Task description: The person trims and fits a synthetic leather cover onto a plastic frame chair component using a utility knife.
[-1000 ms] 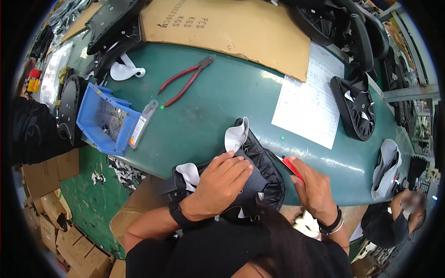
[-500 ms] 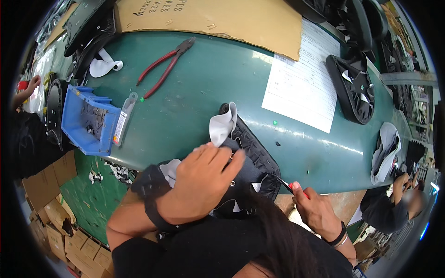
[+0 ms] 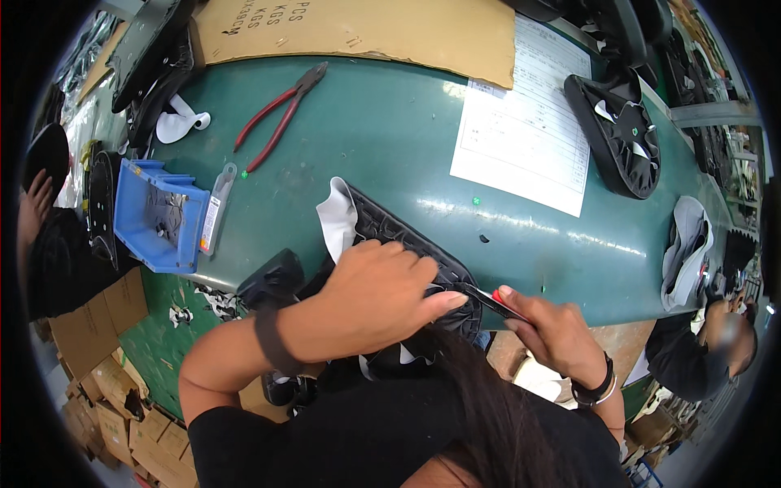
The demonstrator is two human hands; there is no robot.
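A black padded cushion (image 3: 415, 236) with a gathered cover edge rests at the table's near edge, partly hidden by my arm and hair. White fabric (image 3: 338, 220) stands up at its far left corner. My left hand (image 3: 378, 285) lies over the cushion with curled fingers gripping its edge, thumb pointing right. In my right hand (image 3: 557, 329) is a slim utility knife (image 3: 508, 309) with a red part; its tip meets the cushion's right end, close to my left thumb.
Red-handled pliers (image 3: 281, 118), a blue bin (image 3: 154, 215) and a narrow clear case (image 3: 215, 210) lie on the green table (image 3: 366, 130). Cardboard (image 3: 350, 37), a printed sheet (image 3: 525, 138), another black cushion (image 3: 614, 134) and grey fabric (image 3: 686, 252) surround them. People work at both sides.
My left hand has moved right and down along the cushion toward the knife. The white fabric has shifted left. My right hand has moved slightly, with the knife still in it.
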